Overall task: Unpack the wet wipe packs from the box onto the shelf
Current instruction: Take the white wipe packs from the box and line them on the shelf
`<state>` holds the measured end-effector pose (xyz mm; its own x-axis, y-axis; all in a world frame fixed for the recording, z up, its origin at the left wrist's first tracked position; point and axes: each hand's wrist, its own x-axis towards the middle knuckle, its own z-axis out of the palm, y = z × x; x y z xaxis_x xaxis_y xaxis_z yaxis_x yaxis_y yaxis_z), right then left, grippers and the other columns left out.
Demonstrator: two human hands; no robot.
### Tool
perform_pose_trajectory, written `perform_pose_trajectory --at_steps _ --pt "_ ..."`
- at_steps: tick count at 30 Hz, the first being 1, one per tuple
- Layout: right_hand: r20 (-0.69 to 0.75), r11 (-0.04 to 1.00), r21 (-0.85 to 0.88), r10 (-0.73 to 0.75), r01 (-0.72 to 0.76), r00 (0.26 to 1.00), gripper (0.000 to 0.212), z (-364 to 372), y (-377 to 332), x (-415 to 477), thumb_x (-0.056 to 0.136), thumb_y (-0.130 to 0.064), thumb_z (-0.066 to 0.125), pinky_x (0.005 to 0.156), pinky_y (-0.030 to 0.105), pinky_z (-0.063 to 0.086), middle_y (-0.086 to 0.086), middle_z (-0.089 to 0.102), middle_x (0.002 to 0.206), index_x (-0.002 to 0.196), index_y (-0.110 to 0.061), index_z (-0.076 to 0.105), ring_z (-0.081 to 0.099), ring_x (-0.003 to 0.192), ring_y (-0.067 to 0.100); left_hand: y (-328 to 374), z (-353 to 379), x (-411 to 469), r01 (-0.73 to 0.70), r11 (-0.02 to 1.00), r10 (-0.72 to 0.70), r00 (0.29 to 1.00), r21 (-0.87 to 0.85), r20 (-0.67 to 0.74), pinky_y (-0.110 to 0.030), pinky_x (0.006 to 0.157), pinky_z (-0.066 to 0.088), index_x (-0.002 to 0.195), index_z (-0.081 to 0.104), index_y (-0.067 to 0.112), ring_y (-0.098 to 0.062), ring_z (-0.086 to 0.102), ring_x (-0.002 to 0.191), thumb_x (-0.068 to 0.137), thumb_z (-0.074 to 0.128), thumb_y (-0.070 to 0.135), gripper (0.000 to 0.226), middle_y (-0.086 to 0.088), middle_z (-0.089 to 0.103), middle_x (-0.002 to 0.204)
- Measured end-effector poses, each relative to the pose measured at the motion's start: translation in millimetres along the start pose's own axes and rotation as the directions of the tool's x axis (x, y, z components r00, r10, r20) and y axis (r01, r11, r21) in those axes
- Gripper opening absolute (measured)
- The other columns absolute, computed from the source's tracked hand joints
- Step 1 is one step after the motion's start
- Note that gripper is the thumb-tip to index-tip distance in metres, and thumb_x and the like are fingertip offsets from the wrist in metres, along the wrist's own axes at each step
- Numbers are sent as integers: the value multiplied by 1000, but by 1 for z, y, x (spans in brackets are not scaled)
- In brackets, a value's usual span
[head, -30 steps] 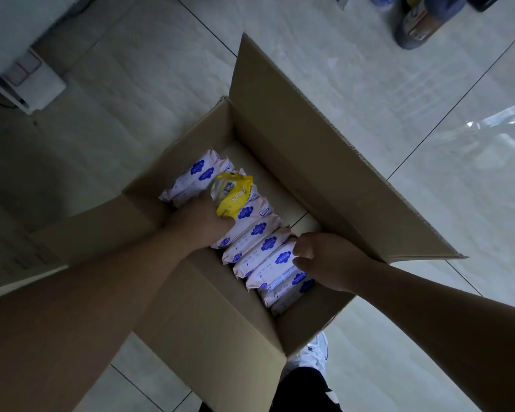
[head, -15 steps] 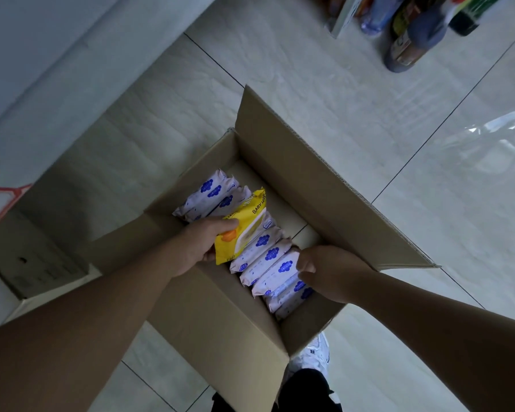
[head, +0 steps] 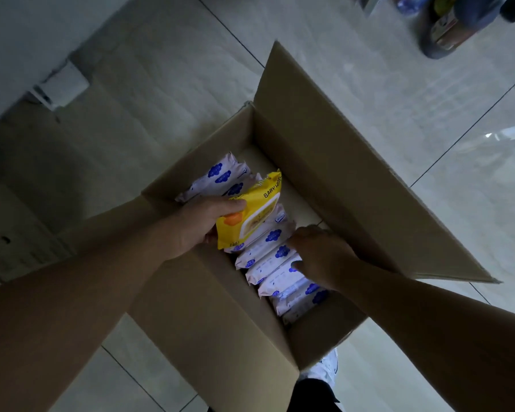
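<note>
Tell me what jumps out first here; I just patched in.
The yellow baby wipes pack stands out, gripped by the left hand over the middle of the open cardboard box on the tiled floor. Beneath it a row of white packs with blue marks lines the box, and the right hand rests on the near ones.

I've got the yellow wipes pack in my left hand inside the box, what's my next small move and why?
Probably lift the yellow pack straight up, clear of the box. Your left hand grips it by one end, and it sits above the row of white packs, so nothing seems to pin it. Your right hand rests on that row.
</note>
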<state>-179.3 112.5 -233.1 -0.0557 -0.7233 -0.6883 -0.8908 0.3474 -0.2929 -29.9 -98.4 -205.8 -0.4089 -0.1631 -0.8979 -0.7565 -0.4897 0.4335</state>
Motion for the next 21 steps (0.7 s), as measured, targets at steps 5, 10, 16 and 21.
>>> perform_pose_trajectory --at_steps 5,10,16,21 --pt "-69 990 -134 -62 52 996 31 10 5 33 95 -34 58 104 40 42 -2 56 132 124 -26 64 48 125 23 -3 -3 8 -22 1000 22 999 4 31 -52 102 50 119 68 24 -37 67 113 85 68 48 42 -12 73 117" --pt "-104 983 -171 -81 62 991 29 17 0 40 75 -34 80 93 45 49 4 67 120 102 -23 74 61 111 29 -5 2 9 -32 999 32 999 -1 43 -35 80 54 127 64 17 -31 68 111 94 59 38 40 -12 72 120" --pt "-192 961 -234 -193 146 962 40 24 4 41 50 -35 93 81 41 55 3 72 95 84 -24 76 68 91 27 -4 5 5 -33 999 31 997 26 67 -35 82 55 123 64 25 -28 68 110 97 55 36 30 -9 71 121" --pt "-70 951 -260 -189 165 979 20 22 -1 42 76 -23 78 96 40 46 -2 70 105 96 -25 73 62 108 21 -2 6 1 -45 997 42 998 59 53 -39 89 55 115 67 26 -29 68 111 97 56 36 23 -8 73 118"
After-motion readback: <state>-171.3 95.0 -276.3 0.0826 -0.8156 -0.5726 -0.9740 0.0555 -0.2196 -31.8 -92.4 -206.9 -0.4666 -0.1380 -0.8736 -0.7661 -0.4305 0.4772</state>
